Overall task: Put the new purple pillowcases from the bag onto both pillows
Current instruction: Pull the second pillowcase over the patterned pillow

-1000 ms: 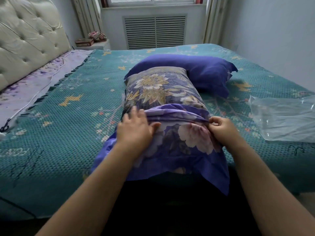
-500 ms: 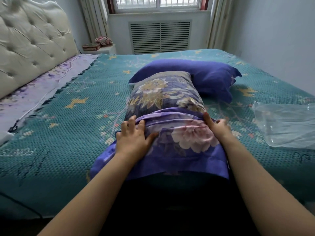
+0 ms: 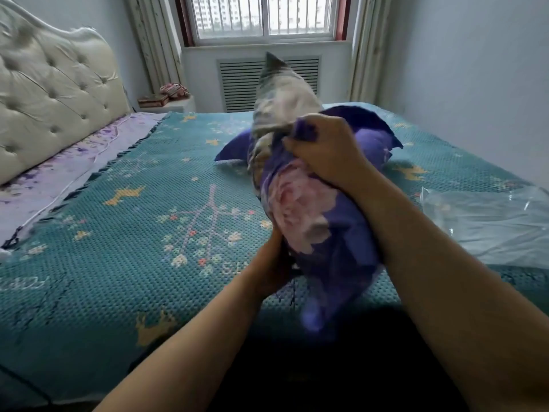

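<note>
Presently, the pillow (image 3: 285, 96) is standing tilted off the bed (image 3: 124, 233), its long axis running near to far, its far end bare. The purple pillowcase (image 3: 300, 209) is covering its near half. The right hand (image 3: 323, 153) is gripping the case's bunched edge on top; the left hand (image 3: 271, 269) is clutching the near end beneath. A cased pillow (image 3: 371, 138) is lying behind, an empty bag (image 3: 487, 221) to the right.

Pillow (image 3: 283, 93) now lifted off the bed and tilted upright, right hand (image 3: 323, 150) bunching the purple pillowcase (image 3: 309, 215) higher, left hand (image 3: 271, 269) shifted beneath it
</note>
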